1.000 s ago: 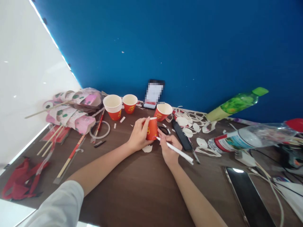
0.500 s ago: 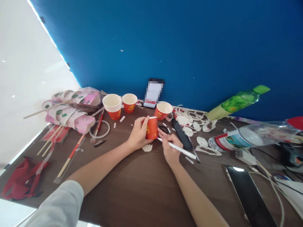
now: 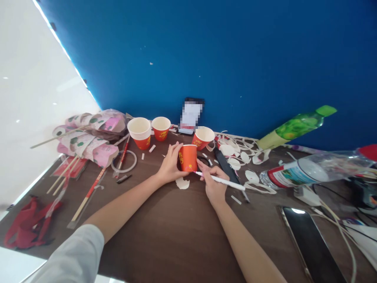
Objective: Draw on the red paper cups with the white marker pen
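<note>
Cradling the red cup (image 3: 189, 158) in curved fingers, the left hand (image 3: 170, 164) leaves room for the white pen (image 3: 231, 183) pinched in the right hand (image 3: 215, 184), tip at the cup's lower edge. I'd brace the cup, stroking lightly. Stacked cups (image 3: 139, 131) stand beyond the left fingers.

Frame centre: held cup (image 3: 190, 157) in left hand (image 3: 170, 163); right hand (image 3: 216, 182) with pen (image 3: 231, 183), tip at cup's lower edge. Behind on bench (image 3: 165, 236), left to right: cup stack (image 3: 139, 133), single cup (image 3: 161, 129), rear phone (image 3: 191, 114), rear cup (image 3: 203, 138). Right of centre: paper scraps (image 3: 227, 150), then bottles (image 3: 294, 173). Lower right: front phone (image 3: 312, 243). Lower left: strap (image 3: 28, 228).
</note>
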### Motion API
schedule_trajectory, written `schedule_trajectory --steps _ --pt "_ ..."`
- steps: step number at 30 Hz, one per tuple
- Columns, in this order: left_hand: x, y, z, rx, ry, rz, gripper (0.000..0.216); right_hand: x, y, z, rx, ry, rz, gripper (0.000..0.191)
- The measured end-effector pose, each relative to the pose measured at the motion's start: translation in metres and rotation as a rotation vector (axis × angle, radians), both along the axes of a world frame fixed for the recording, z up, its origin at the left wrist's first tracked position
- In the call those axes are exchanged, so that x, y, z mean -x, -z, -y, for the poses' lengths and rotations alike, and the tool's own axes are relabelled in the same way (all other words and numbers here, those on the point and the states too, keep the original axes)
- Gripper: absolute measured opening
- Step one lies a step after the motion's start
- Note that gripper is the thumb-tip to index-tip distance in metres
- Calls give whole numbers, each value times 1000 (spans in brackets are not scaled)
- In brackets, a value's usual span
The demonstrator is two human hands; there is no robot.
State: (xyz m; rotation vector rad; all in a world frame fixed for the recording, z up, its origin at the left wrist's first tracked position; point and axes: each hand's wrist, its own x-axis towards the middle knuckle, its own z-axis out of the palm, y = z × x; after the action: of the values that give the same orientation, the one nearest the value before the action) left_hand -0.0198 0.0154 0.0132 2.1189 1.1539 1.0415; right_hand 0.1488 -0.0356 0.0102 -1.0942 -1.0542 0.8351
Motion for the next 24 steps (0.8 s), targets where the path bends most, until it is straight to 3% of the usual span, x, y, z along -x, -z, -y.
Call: schedule_trajectory --steps 24 --pt "-1 1 2 22 4 48 98 7 -12 0 25 97 65 38"
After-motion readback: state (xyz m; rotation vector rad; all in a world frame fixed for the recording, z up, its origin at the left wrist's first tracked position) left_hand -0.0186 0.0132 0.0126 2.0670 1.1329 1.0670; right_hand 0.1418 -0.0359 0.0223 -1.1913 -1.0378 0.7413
